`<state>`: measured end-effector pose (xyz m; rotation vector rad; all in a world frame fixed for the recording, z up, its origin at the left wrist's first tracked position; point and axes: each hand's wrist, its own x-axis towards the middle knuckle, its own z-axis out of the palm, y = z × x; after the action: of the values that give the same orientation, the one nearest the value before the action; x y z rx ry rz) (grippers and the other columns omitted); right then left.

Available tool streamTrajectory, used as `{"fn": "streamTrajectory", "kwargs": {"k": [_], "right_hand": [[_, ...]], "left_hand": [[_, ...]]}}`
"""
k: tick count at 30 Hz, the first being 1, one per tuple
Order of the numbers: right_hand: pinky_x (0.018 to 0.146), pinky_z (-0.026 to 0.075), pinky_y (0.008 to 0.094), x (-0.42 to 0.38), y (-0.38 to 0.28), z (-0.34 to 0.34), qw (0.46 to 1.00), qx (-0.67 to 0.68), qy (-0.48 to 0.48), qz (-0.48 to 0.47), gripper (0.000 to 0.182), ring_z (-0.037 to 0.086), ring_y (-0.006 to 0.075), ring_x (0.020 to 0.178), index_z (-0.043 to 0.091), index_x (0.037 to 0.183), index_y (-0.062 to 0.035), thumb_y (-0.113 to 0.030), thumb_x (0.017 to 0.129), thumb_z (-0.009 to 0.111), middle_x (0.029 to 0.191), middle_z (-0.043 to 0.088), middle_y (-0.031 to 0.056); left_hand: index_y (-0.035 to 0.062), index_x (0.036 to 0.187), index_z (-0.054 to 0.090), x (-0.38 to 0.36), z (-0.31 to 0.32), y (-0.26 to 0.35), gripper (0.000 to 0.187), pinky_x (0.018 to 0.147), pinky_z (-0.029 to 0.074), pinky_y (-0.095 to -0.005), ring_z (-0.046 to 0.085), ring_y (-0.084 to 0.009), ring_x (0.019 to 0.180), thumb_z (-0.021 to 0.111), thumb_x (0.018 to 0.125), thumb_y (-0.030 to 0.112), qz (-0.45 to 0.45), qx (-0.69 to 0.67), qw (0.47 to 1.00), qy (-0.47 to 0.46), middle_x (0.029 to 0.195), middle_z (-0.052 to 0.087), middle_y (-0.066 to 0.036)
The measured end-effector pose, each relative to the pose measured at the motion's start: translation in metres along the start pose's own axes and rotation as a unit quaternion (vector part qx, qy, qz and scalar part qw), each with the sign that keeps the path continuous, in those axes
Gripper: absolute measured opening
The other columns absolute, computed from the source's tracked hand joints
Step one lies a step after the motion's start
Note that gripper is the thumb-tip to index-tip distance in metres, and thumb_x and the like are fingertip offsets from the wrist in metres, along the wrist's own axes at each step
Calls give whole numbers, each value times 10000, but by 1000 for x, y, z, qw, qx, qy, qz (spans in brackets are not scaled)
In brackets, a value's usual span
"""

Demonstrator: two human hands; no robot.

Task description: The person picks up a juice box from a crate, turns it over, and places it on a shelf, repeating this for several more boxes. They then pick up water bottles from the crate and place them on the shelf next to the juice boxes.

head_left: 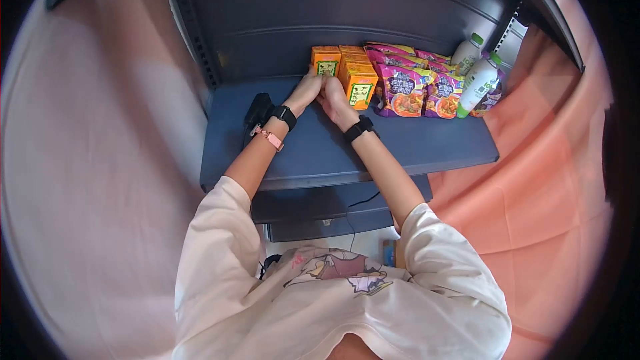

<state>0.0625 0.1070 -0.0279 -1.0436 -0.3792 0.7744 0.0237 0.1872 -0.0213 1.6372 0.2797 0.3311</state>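
Observation:
Both my hands meet on the shelf (293, 167) at the front of the orange boxes. My left hand (305, 91) is at the lower left of an orange box (327, 55), its fingers curled against it and partly hidden. My right hand (337, 101) lies close beside it, fingers bent inward between that box and a row of more orange boxes (361, 87). What the fingertips of either hand grip is hidden. Purple noodle packets (404, 91) stand in rows directly right of the boxes.
Two white bottles with green caps, one in front (477, 87) and one behind (466, 53), stand at the right among the packets. A black object (259, 112) lies left of my left wrist. Lower shelves (313, 207) show beneath; pink cloth (533, 180) hangs at the right.

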Motion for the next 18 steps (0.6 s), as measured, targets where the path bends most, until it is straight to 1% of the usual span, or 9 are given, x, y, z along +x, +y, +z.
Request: {"fn": "streamTrajectory", "kwargs": {"k": [1, 4, 8, 10, 12, 13, 14, 16, 18], "right_hand": [[864, 348, 312, 1, -1, 2, 1000, -6, 11, -1, 392, 438, 187, 982, 389, 1197, -2, -168, 852, 308, 1068, 477, 104], [883, 343, 318, 1, -2, 6, 1000, -15, 10, -18, 388, 436, 193, 1009, 400, 1190, -4, -193, 864, 306, 1094, 476, 106], [889, 343, 314, -22, -6, 5, 1000, 18, 2, -17, 378, 442, 190, 1010, 440, 1163, -6, -221, 877, 318, 1091, 487, 98], [952, 313, 310, -56, -12, 3, 995, 56, -12, -78, 384, 432, 207, 1096, 459, 1176, 17, -190, 881, 325, 1183, 479, 109], [1018, 247, 297, -111, -28, 5, 964, -88, 16, -252, 414, 358, 211, 1217, 417, 1241, 37, -127, 874, 319, 1306, 410, 126], [1035, 212, 294, -135, -34, -1, 960, -110, 14, -258, 436, 312, 209, 1251, 371, 1276, 39, -108, 870, 314, 1345, 362, 132], [1051, 177, 291, -159, -38, -11, 957, -131, 16, -257, 465, 266, 206, 1286, 324, 1311, 42, -88, 866, 309, 1383, 313, 137], [1049, 174, 288, -200, -45, -26, 941, -141, 45, -305, 473, 270, 203, 1283, 307, 1323, 39, -103, 873, 308, 1384, 312, 133], [1048, 173, 288, -234, -45, -47, 946, -138, 100, -277, 483, 267, 196, 1284, 288, 1337, 30, -123, 878, 310, 1393, 301, 120]], "left_hand": [[85, 1318, 326, 6, -2, -4, 458, 947, 329, -287, 432, -174, 1119, 364, 869, 161, 4, -13, 1000, 7, 1216, 470, -84], [51, 1314, 318, 8, -2, -2, 459, 926, 341, -283, 441, -173, 1099, 366, 876, 182, 1, -53, 999, 9, 1204, 477, -89], [6, 1296, 319, -32, 15, 34, 463, 937, 334, -283, 447, -172, 1090, 367, 880, 203, -46, -4, 999, -1, 1201, 473, -91], [-37, 1322, 262, -53, 37, 41, 527, 991, 281, -285, 393, -188, 1165, 373, 876, 222, -67, -119, 991, 11, 1281, 404, -114], [-33, 1365, 173, -97, 77, 69, 586, 1043, 193, -280, 262, -200, 1277, 367, 874, 223, 50, -196, 978, 50, 1387, 270, -139], [-33, 1365, 173, -109, 91, 77, 586, 1043, 193, -280, 262, -200, 1277, 367, 874, 223, 47, -189, 980, 44, 1387, 270, -139], [-32, 1370, 139, -123, 106, 79, 584, 1052, 163, -283, 200, -200, 1299, 355, 877, 196, 88, -161, 983, 19, 1410, 208, -141], [-29, 1380, 70, -146, 135, 74, 587, 1070, 105, -289, 75, -200, 1343, 330, 883, 143, 167, -107, 979, -43, 1457, 83, -145], [-24, 1382, 37, -163, 164, 63, 589, 1072, 102, -297, 62, -205, 1344, 325, 889, 119, 160, -137, 971, -111, 1462, 47, -139]]}}
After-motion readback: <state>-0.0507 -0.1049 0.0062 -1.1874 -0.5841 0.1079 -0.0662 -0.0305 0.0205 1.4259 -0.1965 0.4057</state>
